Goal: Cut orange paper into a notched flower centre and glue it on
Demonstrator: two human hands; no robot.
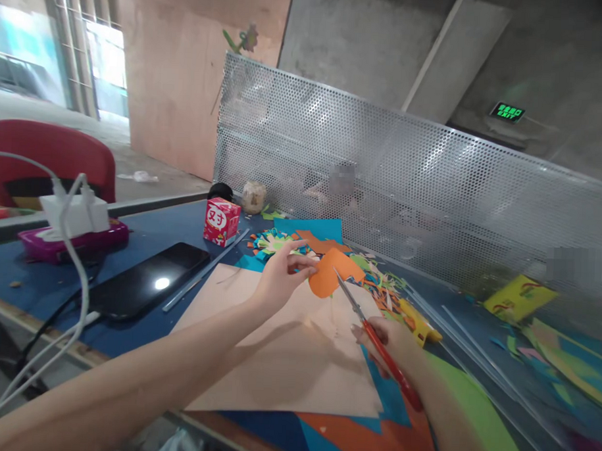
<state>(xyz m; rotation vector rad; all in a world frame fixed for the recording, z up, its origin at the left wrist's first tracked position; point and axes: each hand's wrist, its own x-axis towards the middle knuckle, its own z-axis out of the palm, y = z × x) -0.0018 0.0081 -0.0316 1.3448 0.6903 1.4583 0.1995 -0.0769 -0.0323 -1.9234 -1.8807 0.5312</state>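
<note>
Pinched between the fingers of my left hand is an orange paper cutout with rounded lobes. My right hand grips red-handled scissors, whose blades point up and left and reach the cutout's notch. Both hands are above a large pale sheet of paper on the blue table. Beyond the cutout lie an orange paper piece and a fringed multicoloured paper flower. Several coloured paper scraps are heaped right of the cutout, by a yellow object that I cannot identify.
At left are a black phone, a purple power strip with white chargers and cables, and a pink box. Thin clear sticks lie on the table. A perforated metal panel borders the far side. Green paper lies at right.
</note>
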